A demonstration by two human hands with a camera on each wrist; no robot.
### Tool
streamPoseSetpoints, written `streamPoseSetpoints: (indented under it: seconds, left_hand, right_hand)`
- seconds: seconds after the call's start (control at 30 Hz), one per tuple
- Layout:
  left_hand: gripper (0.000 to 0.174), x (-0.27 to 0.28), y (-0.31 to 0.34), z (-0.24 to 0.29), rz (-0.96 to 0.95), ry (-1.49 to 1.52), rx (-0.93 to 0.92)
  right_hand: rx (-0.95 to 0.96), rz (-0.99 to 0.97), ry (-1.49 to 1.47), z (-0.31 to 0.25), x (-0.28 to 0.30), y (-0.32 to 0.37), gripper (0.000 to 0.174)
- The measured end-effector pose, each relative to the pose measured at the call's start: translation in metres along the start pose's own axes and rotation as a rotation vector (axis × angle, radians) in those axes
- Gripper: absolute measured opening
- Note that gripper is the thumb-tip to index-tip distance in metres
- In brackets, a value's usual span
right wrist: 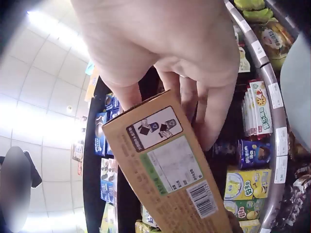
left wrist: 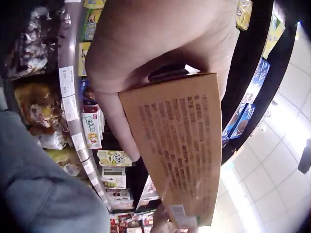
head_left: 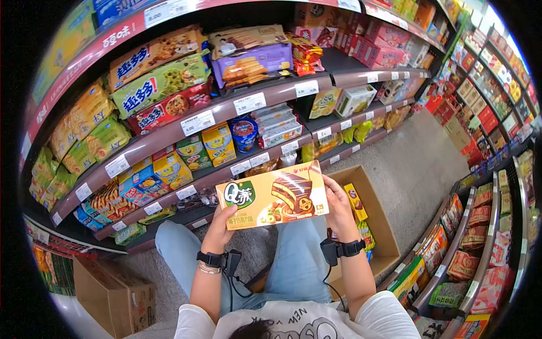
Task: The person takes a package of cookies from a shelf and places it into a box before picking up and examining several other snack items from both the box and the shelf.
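A flat cake box [head_left: 274, 195], cream-orange with a chocolate layer cake pictured on its front, is held up between both hands over the person's knees. The left hand [head_left: 221, 221] grips its left end, thumb on the front face. At the right end, the right hand [head_left: 337, 204] holds it with the thumb near the top corner and fingers behind. In the left wrist view, a printed side of the box [left wrist: 180, 141] faces the camera. A barcode and a green-framed label show on the box [right wrist: 170, 160] in the right wrist view.
Shelves ahead carry cookie bags [head_left: 164, 85], small snack boxes [head_left: 219, 142] and a blue tub [head_left: 244, 134]. An open carton [head_left: 375, 226] with packets inside stands at the right knee, another carton [head_left: 113, 294] at the lower left. A second shelf row [head_left: 451, 254] runs along the right.
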State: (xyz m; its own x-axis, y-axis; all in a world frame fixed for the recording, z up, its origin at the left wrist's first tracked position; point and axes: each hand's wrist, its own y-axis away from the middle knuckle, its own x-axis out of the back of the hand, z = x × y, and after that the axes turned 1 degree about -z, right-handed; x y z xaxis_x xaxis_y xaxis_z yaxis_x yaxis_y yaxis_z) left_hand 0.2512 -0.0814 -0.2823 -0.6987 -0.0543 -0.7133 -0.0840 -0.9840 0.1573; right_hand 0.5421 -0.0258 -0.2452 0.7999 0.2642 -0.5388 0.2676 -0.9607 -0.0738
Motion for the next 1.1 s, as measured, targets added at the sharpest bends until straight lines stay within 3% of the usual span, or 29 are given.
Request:
streamPoseSetpoints:
  seconds: [0.37,0.63,0.9,1.1]
  left_hand:
    - [0.048,-0.001,-0.025,-0.008,0.031,-0.036,-0.037]
    - [0.047,0.000,-0.030,-0.009,-0.019,-0.057,-0.003]
    - [0.038,0.002,-0.013,-0.007,0.045,-0.104,-0.072]
    - [0.043,-0.007,-0.008,0.005,0.089,-0.144,-0.080]
  right_hand:
    - [-0.172,0.095,0.087,-0.005,-0.003,0.011,0.051]
    - [-0.091,0.134,0.042,-0.006,-0.014,0.031,0.054]
    - [-0.028,0.143,0.016,0.005,-0.026,0.040,0.055]
    - [-0.043,0.155,-0.051,0.014,-0.019,0.033,0.051]
